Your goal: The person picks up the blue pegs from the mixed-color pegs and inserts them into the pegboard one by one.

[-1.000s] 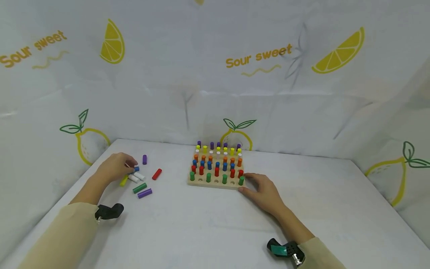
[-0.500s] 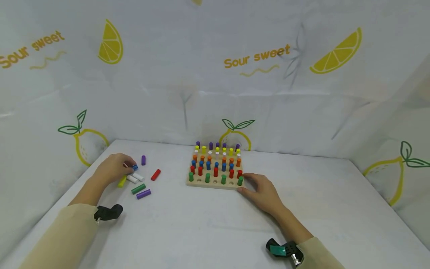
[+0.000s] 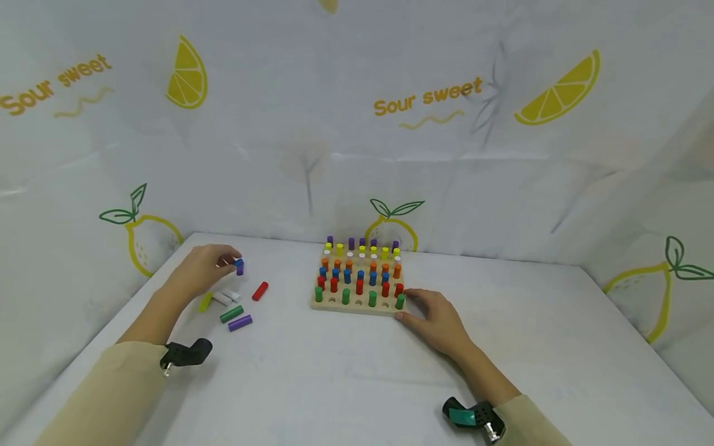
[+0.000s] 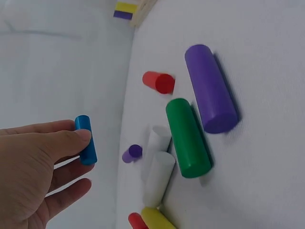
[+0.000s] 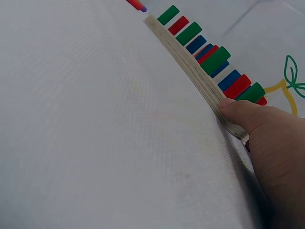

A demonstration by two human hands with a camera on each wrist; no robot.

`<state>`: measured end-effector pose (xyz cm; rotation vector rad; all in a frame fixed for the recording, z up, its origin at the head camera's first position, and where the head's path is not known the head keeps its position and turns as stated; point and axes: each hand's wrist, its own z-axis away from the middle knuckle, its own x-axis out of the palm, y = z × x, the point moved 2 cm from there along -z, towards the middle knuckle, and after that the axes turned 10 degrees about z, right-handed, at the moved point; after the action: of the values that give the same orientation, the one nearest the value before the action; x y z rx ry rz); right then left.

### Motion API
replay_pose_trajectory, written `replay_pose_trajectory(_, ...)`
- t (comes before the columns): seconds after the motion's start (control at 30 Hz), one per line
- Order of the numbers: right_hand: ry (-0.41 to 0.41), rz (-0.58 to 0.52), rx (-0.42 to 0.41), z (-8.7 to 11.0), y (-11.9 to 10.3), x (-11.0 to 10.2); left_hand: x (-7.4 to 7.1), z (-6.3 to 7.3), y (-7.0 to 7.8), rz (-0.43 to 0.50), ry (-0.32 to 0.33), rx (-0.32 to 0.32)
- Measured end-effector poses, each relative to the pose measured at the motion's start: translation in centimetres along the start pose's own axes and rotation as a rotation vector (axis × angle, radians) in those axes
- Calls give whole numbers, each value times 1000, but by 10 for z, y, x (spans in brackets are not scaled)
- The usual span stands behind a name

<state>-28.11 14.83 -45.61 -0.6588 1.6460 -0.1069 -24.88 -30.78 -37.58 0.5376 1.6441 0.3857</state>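
My left hand [image 3: 205, 267] pinches a blue peg [image 4: 86, 140] between thumb and fingers, raised over the left part of the table. In the head view the blue peg overlaps a purple peg [image 3: 240, 271] standing behind it. My right hand [image 3: 437, 320] grips the near right corner of a wooden pegboard [image 3: 357, 308], its thumb on the front edge [image 5: 224, 103] and its fingers along the right side. Rows of green, red, blue, orange, white, yellow and purple pegs stand upright in the board. Several holes show in its front, green row.
Loose pegs lie below my left hand: a green one [image 4: 188, 138], a purple one [image 4: 209, 88], white ones [image 4: 158, 179], a yellow one [image 3: 206, 301] and a red one [image 3: 260, 291]. Another red end [image 4: 137, 221] shows beside the yellow peg. A printed curtain hangs behind the white table.
My left hand has lifted the blue peg from the loose pile and moved it up and slightly right, beside the standing purple peg. My right hand stays at the board's corner.
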Motion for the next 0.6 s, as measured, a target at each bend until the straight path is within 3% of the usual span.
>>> replay_pose_trajectory(0.6, 6, -11, -2, 0, 0, 0, 32, -21, 57, 80, 19, 103)
